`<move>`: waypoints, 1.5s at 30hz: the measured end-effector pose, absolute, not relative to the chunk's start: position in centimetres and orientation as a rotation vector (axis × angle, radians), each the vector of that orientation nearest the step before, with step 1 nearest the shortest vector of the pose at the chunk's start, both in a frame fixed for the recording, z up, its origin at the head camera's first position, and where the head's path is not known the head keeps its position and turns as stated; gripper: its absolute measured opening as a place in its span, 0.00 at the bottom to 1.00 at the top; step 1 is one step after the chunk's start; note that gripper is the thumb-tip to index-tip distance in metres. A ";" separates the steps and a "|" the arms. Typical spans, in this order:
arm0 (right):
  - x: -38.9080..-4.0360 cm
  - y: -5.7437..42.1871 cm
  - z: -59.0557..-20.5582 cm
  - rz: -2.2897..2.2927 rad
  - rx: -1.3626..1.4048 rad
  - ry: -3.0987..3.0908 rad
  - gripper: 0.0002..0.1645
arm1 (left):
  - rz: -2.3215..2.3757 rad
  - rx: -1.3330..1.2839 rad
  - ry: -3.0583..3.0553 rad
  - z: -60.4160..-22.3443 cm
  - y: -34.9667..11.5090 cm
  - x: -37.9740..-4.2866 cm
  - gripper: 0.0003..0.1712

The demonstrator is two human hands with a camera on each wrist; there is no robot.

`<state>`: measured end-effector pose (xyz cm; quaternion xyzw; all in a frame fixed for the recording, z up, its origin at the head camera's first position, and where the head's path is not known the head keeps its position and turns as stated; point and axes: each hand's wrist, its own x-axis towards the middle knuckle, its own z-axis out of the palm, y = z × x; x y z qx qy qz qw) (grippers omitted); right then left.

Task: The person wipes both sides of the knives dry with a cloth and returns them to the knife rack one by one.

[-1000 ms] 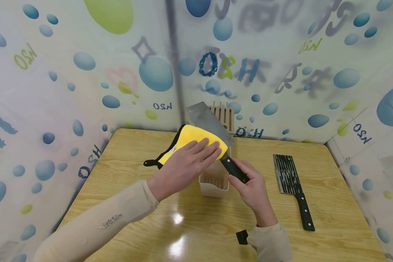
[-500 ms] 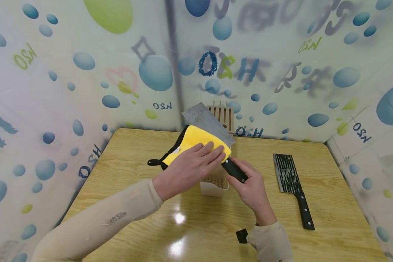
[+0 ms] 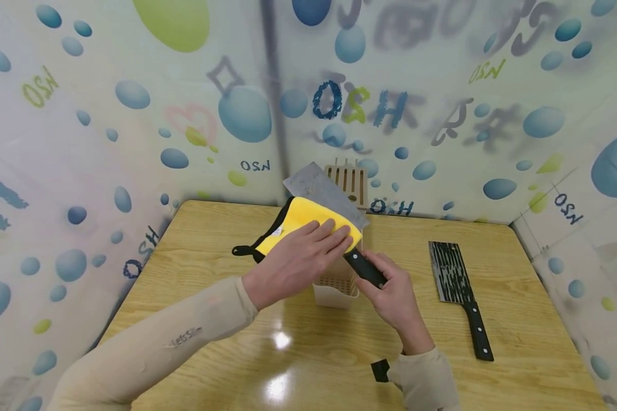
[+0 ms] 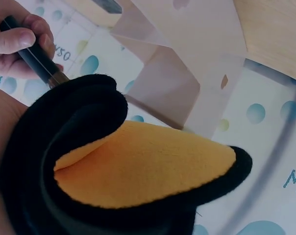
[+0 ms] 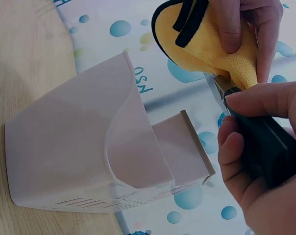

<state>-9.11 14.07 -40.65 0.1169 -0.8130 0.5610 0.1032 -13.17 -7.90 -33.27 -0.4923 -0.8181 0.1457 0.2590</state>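
My right hand (image 3: 395, 297) grips the black handle (image 3: 365, 268) of a cleaver, whose grey blade (image 3: 329, 194) points up and to the left above the table. A yellow cloth (image 3: 308, 220) with black edging lies against the blade near the handle. My left hand (image 3: 300, 260) holds it there, fingers laid across the top; in the right wrist view the thumb (image 5: 229, 29) presses from the other side, pinching cloth and blade between. Part of the blade is hidden under the cloth. The left wrist view shows the cloth's yellow inner face (image 4: 153, 166) curling outward.
A pale knife holder (image 3: 334, 297) with a slotted top (image 3: 352, 182) stands behind the hands. On the right of the wooden table (image 3: 211, 354) lies a second cleaver (image 3: 449, 274) with a black-streaked blade. Patterned walls (image 3: 416, 57) enclose the table's back and sides.
Over the last second the left hand and cloth have shifted slightly right, toward the handle. The cleaver has tipped a little left; the second cleaver stays where it was.
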 end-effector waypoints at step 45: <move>-9.1 13.9 -41.4 1.418 0.422 -2.427 0.27 | 0.255 -1.086 -2.322 -32.9 -9.8 -18.3 0.28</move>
